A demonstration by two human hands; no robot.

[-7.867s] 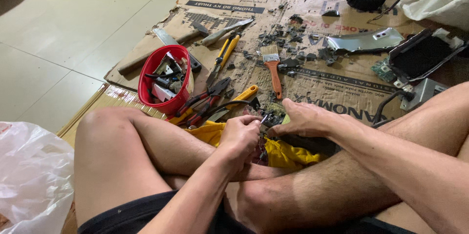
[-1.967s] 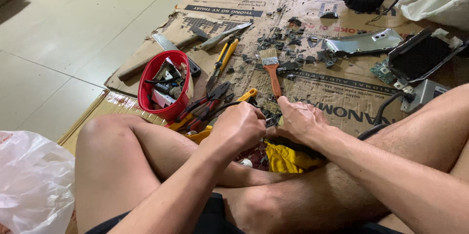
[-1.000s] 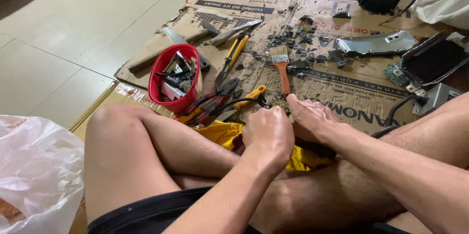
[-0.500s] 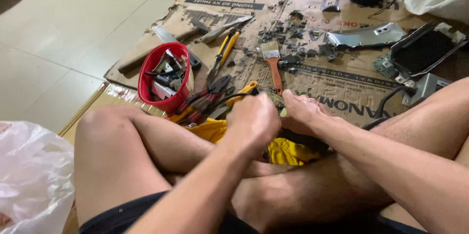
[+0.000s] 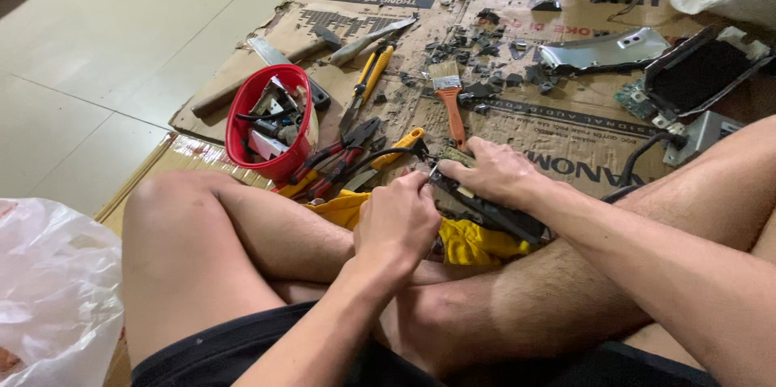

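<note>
I sit cross-legged on the floor. My left hand (image 5: 398, 219) is closed around a thin tool whose tip touches the upper end of a dark, flat electronic part (image 5: 493, 213). My right hand (image 5: 495, 173) presses down on that part and holds it steady over a yellow cloth (image 5: 465, 243) lying on my shins. Which tool the left hand grips is mostly hidden by its fingers.
A red bowl (image 5: 241, 132) of small parts stands to the left on flattened cardboard (image 5: 533, 124). Pliers (image 5: 343, 159), screwdrivers, a hammer (image 5: 267, 70) and an orange-handled brush (image 5: 449, 100) lie ahead among dark debris. Metal pieces and a circuit board (image 5: 647, 100) sit far right; a plastic bag (image 5: 52, 290) lies left.
My left hand has dropped slightly and moved closer to the dark part, its tool tip now at the part's end. My right hand stays pressed on the part.
</note>
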